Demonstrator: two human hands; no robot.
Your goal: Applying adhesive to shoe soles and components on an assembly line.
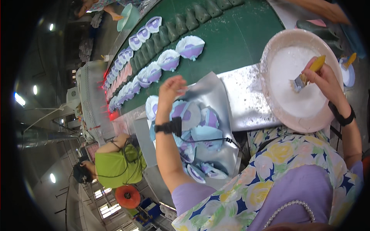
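Note:
My right hand (325,80) grips a flat paintbrush (306,77) by its yellow handle. The bristles point down over the white liquid (295,96) in a large pale pink basin (271,102). My left hand (172,91) is raised near the edge of the green conveyor belt (235,42), its slightly blurred fingers loosely apart and nothing visible in them. Below that hand, several purple and light-blue shoe uppers (207,134) lie heaped in a metal tray (221,98). More uppers (168,60) stand in a row on the belt, the nearest just beyond my left fingers.
Dark green shoe-shaped pieces (190,19) and pink ones (122,75) line the belt. A second yellow-handled brush (350,61) rests right of the basin. A person in green (117,165) sits at the left; another person's hand (116,16) is beside a pale green bowl (129,17).

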